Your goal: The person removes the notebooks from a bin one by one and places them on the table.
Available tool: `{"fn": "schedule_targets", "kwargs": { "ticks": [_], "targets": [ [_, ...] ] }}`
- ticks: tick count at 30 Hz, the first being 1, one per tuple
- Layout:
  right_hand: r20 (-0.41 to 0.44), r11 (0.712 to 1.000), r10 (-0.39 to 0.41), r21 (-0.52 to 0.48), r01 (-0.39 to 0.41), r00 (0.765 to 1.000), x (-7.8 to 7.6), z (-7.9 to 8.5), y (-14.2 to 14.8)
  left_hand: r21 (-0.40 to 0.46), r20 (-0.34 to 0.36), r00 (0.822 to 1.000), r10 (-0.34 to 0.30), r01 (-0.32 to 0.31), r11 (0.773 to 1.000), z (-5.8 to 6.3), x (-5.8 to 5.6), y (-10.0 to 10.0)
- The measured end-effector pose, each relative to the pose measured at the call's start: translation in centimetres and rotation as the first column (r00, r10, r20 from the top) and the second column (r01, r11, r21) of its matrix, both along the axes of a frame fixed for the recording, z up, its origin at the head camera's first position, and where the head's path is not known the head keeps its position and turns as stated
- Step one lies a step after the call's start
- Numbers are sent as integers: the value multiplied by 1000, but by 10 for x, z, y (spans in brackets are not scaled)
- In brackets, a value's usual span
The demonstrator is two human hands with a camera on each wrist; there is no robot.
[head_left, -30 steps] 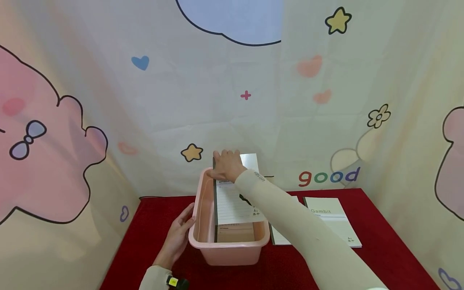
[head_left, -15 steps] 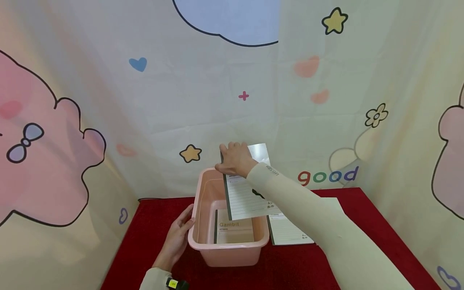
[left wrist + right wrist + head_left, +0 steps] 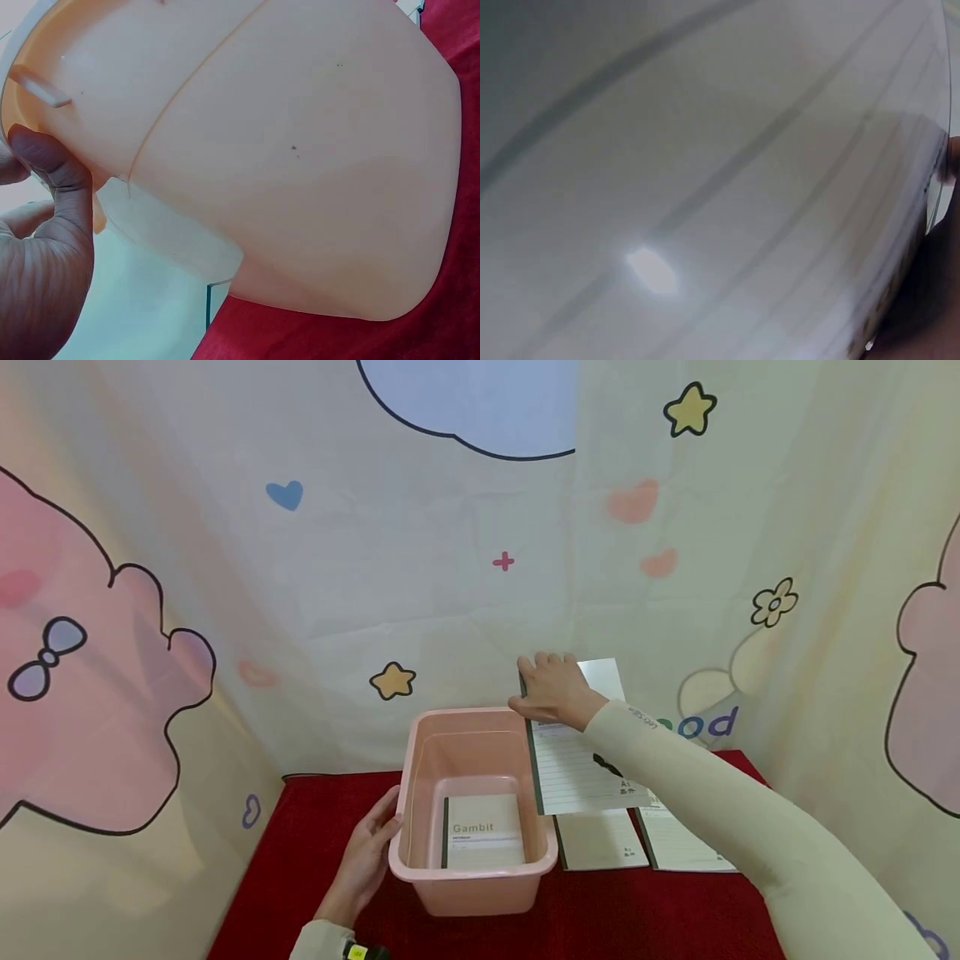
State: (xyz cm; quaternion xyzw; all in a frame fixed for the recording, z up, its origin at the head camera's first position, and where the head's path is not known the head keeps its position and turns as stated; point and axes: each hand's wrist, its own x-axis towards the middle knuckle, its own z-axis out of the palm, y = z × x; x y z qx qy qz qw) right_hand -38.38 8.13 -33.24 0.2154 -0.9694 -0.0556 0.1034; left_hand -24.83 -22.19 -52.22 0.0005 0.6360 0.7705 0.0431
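Observation:
My right hand (image 3: 558,689) grips a white notebook (image 3: 573,768) with a dark spine near its upper left corner, fingers over the far edge. The notebook hangs tilted above the right rim of a pink plastic basin (image 3: 476,895). Its lined cover (image 3: 727,195) fills the right wrist view, close up and blurred. With thumb and fingers my left hand (image 3: 365,856) holds the basin's left rim; in the left wrist view the thumb (image 3: 64,169) bends over that rim. Flat on the basin floor lies another notebook (image 3: 483,831) marked "Gambit".
To the right of the basin, a notebook (image 3: 600,843) and a second notebook (image 3: 684,842) lie side by side on the red cloth (image 3: 600,918). The held notebook and right forearm partly cover them. A printed curtain (image 3: 450,568) hangs behind the table.
My right hand has lifted the notebook out of the basin and carried it right, past the rim. The notebook on the basin floor is now uncovered. My left hand stays on the rim.

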Motion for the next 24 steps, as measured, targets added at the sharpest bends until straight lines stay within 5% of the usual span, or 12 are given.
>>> {"fn": "schedule_targets", "kwargs": {
  "ticks": [16,24],
  "targets": [
    [-3,1000,-12,-23,12,1000,27,-44,83,25,-5,1000,-9,9,1000,-1,4,0],
    [-17,997,-5,-77,3,1000,46,-87,92,29,-6,1000,-18,18,999,1,2,0]
  ]
}}
